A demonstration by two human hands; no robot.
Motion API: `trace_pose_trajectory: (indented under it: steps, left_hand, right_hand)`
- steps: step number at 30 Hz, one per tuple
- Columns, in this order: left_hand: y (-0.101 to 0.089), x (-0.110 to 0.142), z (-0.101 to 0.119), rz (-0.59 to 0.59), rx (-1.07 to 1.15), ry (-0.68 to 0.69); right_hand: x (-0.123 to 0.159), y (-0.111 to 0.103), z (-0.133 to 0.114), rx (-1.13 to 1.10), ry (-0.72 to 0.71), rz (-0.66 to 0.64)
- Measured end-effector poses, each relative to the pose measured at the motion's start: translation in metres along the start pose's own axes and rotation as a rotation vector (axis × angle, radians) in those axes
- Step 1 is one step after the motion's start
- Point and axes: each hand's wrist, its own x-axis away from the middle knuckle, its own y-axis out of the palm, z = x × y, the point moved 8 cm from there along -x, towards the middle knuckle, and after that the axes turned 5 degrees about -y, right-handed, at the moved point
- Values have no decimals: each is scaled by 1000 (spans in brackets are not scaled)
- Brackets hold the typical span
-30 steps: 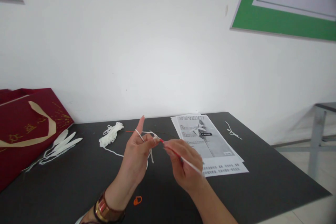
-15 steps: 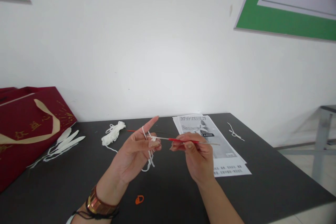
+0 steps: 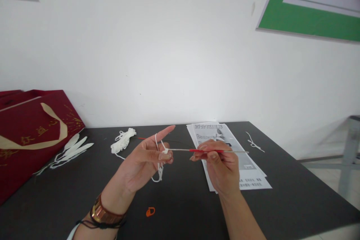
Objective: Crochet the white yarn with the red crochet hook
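My left hand (image 3: pixel 150 157) pinches a small piece of white crochet work (image 3: pixel 165 151) between thumb and fingers. White yarn (image 3: pixel 156 140) loops over its raised index finger, and loose strands hang below the palm. In my right hand (image 3: pixel 221 161) is a crochet hook (image 3: pixel 197 150) with a red grip, held level like a pencil. The hook's silver tip end reaches left to the white stitches; whether it sits inside a loop is too small to tell. Behind my left hand lies a bundle of white yarn (image 3: pixel 123 140), with a strand running toward that hand.
A dark red gift bag (image 3: pixel 30 131) stands at the left, with white crocheted petals (image 3: pixel 71 150) beside it. Printed sheets (image 3: pixel 208 176) lie behind my right hand. An orange stitch marker (image 3: pixel 150 211) is near the front. A tied white yarn piece (image 3: pixel 254 143) lies at the right.
My right hand has drawn the hook to the right, so more of its silver shaft shows between the hands. My left hand keeps its pinch. The view has shifted slightly.
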Motion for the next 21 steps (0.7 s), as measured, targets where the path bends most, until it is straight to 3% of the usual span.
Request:
trace_pose_trajectory:
  steps: [12, 21]
  left_hand:
    - [0, 0, -7, -61, -42, -151]
    - [-3, 5, 7, 27, -235, 19]
  right_hand:
    - [-4, 2, -9, 35, -8, -81]
    - [-1, -2, 3, -44, 114, 66]
